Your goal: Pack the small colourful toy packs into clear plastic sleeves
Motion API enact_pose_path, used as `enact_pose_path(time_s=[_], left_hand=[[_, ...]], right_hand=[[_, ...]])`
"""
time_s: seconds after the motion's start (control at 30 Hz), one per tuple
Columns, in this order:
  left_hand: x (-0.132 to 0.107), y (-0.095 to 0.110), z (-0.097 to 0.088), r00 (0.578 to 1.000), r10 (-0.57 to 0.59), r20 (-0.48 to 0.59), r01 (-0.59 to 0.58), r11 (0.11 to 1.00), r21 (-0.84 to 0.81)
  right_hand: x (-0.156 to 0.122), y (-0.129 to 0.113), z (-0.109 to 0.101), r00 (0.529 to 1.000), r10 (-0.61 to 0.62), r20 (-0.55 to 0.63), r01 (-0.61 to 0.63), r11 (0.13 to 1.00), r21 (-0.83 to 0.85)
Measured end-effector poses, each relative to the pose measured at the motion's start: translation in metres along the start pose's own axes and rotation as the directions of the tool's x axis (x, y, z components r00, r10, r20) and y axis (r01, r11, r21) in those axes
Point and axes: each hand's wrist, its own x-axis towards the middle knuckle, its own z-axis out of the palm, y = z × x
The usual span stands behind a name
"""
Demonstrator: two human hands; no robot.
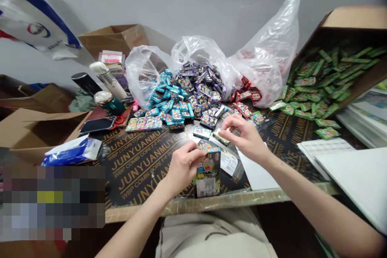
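Your right hand (242,135) pinches the small green box (223,138) in nearly closed fingertips, its long axis apparently running far-left to near-right. Nearer and left, your left hand (184,165), fingers closed, grips the printed box (209,172) by its top

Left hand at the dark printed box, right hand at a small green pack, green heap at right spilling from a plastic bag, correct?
The bag is wrong: the head view shows the green heap spilling from a cardboard box. The left hand is at the dark printed box and the right hand at the small green pack.
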Motion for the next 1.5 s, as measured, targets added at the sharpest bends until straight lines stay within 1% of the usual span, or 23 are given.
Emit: enact_pose_path(time_s=[0.07, 0.13, 0.17, 0.23, 0.4, 0.53, 0.67, 0.73, 0.77, 0.83, 0.9, 0.93, 0.97, 1.0, 1.07, 1.1, 1.13, 1.17, 1.23, 1.3, 1.33, 1.4, 1.5], left_hand=[[0.003, 0.001, 0.0, 0.996, -0.06, -0.059, 0.057, 0.996, -0.064], [0.006, 0.001, 0.0, 0.984, -0.129, -0.126, 0.115, 0.986, -0.119], [0.007, 0.001, -0.001, 0.977, -0.153, -0.146, 0.134, 0.982, -0.129], [0.008, 0.002, -0.003, 0.976, -0.165, -0.143, 0.149, 0.982, -0.12], [0.006, 0.008, -0.004, 0.985, -0.141, -0.096, 0.132, 0.987, -0.091], [0.007, 0.009, 0.0, 0.968, -0.198, -0.155, 0.186, 0.979, -0.089], [0.007, 0.004, 0.007, 0.947, -0.234, -0.221, 0.213, 0.97, -0.118], [0.004, 0.002, 0.014, 0.927, -0.298, -0.228, 0.263, 0.949, -0.171], [0.0, 0.0, 0.018, 0.911, -0.352, -0.213, 0.3, 0.923, -0.242], [-0.011, -0.003, 0.027, 0.883, -0.46, -0.096, 0.373, 0.81, -0.453], [-0.023, -0.009, 0.03, 0.864, -0.501, 0.056, 0.428, 0.669, -0.608], [-0.029, -0.013, 0.026, 0.858, -0.504, 0.092, 0.442, 0.638, -0.631], [-0.034, -0.018, 0.019, 0.856, -0.511, 0.077, 0.445, 0.653, -0.613], [-0.036, -0.026, 0.007, 0.855, -0.518, 0.005, 0.434, 0.711, -0.553], [-0.036, -0.047, -0.027, 0.86, -0.459, -0.224, 0.389, 0.872, -0.297], [-0.033, -0.061, -0.047, 0.862, -0.381, -0.334, 0.367, 0.924, -0.106], [-0.029, -0.076, -0.066, 0.875, -0.283, -0.392, 0.344, 0.934, 0.095], [-0.025, -0.093, -0.082, 0.882, -0.216, -0.42, 0.347, 0.899, 0.267], [-0.015, -0.128, -0.104, 0.887, -0.203, -0.415, 0.406, 0.771, 0.491], [-0.006, -0.159, -0.107, 0.896, -0.298, -0.328, 0.44, 0.686, 0.58], [-0.003, -0.171, -0.103, 0.9, -0.328, -0.287, 0.436, 0.678, 0.592], [0.0, -0.189, -0.092, 0.908, -0.364, -0.209, 0.414, 0.694, 0.589], [0.001, -0.2, -0.082, 0.915, -0.378, -0.141, 0.388, 0.733, 0.559]], right_hand=[[0.014, -0.004, -0.001, 0.966, 0.022, 0.257, -0.042, 0.996, 0.074], [0.021, -0.005, 0.004, 0.885, 0.037, 0.465, -0.112, 0.984, 0.135], [0.022, -0.005, 0.007, 0.851, 0.044, 0.523, -0.141, 0.979, 0.146], [0.024, -0.004, 0.013, 0.818, 0.058, 0.572, -0.167, 0.976, 0.141], [0.026, 0.0, 0.022, 0.795, 0.094, 0.599, -0.214, 0.968, 0.131], [0.027, 0.008, 0.028, 0.778, 0.099, 0.621, -0.255, 0.952, 0.168], [0.024, 0.016, 0.038, 0.813, 0.116, 0.571, -0.238, 0.961, 0.144], [0.022, 0.017, 0.042, 0.837, 0.125, 0.534, -0.236, 0.961, 0.145], [0.021, 0.018, 0.043, 0.848, 0.133, 0.514, -0.242, 0.958, 0.152], [0.018, 0.022, 0.04, 0.871, 0.165, 0.462, -0.266, 0.95, 0.162], [0.013, 0.035, 0.034, 0.901, 0.215, 0.376, -0.274, 0.955, 0.111], [0.008, 0.045, 0.031, 0.916, 0.236, 0.326, -0.262, 0.964, 0.039], [0.002, 0.057, 0.029, 0.93, 0.247, 0.272, -0.24, 0.969, -0.058], [-0.006, 0.07, 0.03, 0.943, 0.243, 0.229, -0.201, 0.961, -0.19], [-0.027, 0.095, 0.04, 0.957, 0.224, 0.187, -0.121, 0.887, -0.445], [-0.039, 0.105, 0.049, 0.958, 0.211, 0.192, -0.078, 0.842, -0.534], [-0.051, 0.113, 0.06, 0.964, 0.193, 0.182, -0.042, 0.789, -0.613], [-0.063, 0.117, 0.072, 0.971, 0.173, 0.167, -0.015, 0.736, -0.677], [-0.084, 0.117, 0.096, 0.976, 0.134, 0.174, 0.039, 0.674, -0.738], [-0.096, 0.109, 0.113, 0.974, 0.127, 0.189, 0.065, 0.64, -0.766], [-0.098, 0.105, 0.117, 0.972, 0.135, 0.195, 0.067, 0.63, -0.774], [-0.096, 0.096, 0.121, 0.965, 0.164, 0.205, 0.062, 0.617, -0.785], [-0.085, 0.086, 0.117, 0.946, 0.213, 0.244, 0.066, 0.611, -0.789]])
